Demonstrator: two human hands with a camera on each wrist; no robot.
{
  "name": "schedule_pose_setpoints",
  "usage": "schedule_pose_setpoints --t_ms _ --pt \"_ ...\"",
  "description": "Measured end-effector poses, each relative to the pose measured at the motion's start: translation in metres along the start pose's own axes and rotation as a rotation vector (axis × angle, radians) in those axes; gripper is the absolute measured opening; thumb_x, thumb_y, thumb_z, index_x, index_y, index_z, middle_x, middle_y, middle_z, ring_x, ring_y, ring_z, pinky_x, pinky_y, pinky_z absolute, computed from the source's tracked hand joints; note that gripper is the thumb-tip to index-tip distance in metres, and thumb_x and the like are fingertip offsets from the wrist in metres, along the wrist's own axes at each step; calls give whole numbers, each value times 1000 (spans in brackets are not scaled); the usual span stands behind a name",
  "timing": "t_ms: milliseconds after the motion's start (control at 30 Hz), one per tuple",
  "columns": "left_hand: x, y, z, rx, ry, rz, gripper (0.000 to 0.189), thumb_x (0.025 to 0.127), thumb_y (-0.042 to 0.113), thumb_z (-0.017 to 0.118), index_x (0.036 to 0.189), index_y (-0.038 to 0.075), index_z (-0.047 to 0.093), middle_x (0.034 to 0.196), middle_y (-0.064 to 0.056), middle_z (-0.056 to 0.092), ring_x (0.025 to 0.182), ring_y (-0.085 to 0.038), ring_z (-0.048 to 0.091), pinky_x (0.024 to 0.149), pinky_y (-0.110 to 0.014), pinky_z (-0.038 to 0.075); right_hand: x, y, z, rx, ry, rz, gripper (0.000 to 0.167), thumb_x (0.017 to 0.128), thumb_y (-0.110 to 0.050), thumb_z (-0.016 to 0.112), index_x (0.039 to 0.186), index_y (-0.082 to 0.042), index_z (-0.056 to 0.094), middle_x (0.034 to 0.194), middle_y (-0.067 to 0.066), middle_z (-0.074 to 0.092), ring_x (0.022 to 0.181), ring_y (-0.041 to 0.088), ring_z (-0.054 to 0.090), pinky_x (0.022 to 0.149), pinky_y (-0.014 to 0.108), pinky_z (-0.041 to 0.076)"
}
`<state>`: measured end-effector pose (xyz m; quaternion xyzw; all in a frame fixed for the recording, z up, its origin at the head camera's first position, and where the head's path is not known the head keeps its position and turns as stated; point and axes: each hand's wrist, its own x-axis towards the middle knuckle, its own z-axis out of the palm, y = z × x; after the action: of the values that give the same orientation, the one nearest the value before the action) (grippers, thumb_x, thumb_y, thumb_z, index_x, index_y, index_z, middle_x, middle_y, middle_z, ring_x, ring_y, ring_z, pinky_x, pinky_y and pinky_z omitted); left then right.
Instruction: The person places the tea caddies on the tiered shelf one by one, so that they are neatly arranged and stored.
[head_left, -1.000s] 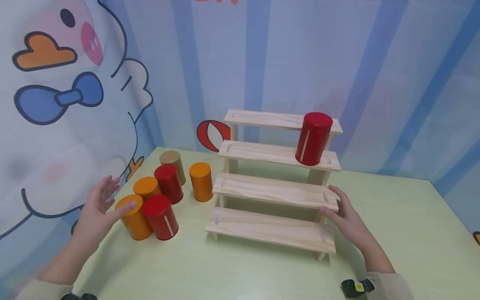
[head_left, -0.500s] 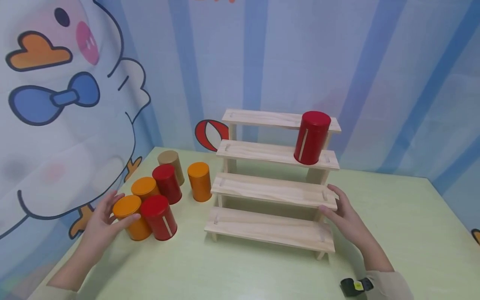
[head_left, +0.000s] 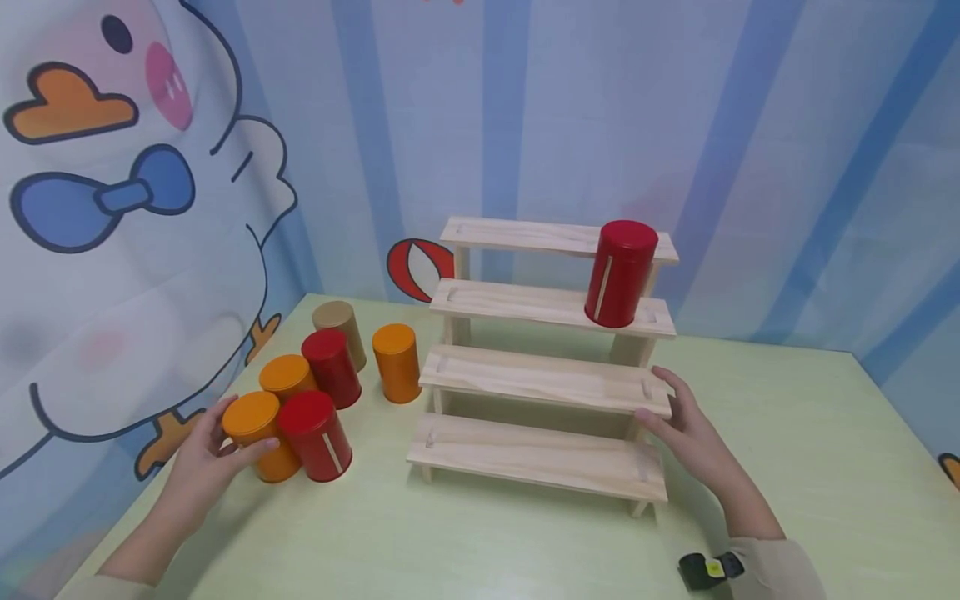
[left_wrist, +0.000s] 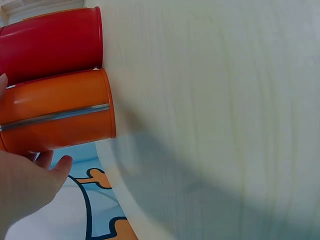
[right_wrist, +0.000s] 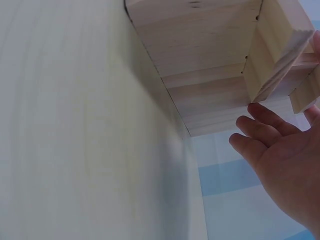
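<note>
My left hand point(head_left: 198, 467) curls round an orange tin point(head_left: 276, 458) at the front left of the table, the thumb in front and the fingers at its far left side. In the left wrist view this orange tin point(left_wrist: 55, 112) has a metal seam and stands close beside a red tin point(left_wrist: 50, 45). At the right end of a four-step wooden shelf stand point(head_left: 540, 379), my right hand point(head_left: 693, 437) grips a middle step between thumb and index finger. In the right wrist view its other fingers point(right_wrist: 257, 132) extend beside the stand's side support point(right_wrist: 280, 50).
A red tin point(head_left: 621, 275) stands on the stand's second step from the top, at the right. Behind the left-hand tins are another orange tin point(head_left: 288, 375), a red tin point(head_left: 332, 367) and a beige tin point(head_left: 341, 333). One orange tin point(head_left: 397, 362) stands apart, left of the stand.
My left hand has come down and right, from above the front orange tin to round its side. The right hand keeps its place on the stand. The head view has shifted slightly.
</note>
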<state>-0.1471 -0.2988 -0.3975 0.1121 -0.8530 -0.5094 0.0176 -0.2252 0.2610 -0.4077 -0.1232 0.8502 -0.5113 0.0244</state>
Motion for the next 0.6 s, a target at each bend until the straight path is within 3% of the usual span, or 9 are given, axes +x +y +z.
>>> schedule_pose_setpoints --t_ms 200,467,600 --pt "2 -2 0 -13 -8 -1 94 88 38 69 154 5 10 155 -25 21 140 -46 20 107 -62 31 0 0 0 -6 3 7 77 99 -28 55 154 -11 3 151 33 22 132 55 32 103 66 33" --pt "3 -2 -6 -4 9 -54 100 86 45 69 154 5 7 158 -24 13 143 -47 11 105 -70 22 0 0 -1 2 5 6 77 99 -28 55 154 -13 3 151 33 22 132 54 34 103 65 33" --pt "0 2 -16 -31 20 -18 99 86 44 69 154 5 8 158 -23 14 143 -46 11 106 -71 17 1 1 0 -2 5 11 77 99 -29 55 154 -13 3 151 33 23 131 54 34 102 65 34"
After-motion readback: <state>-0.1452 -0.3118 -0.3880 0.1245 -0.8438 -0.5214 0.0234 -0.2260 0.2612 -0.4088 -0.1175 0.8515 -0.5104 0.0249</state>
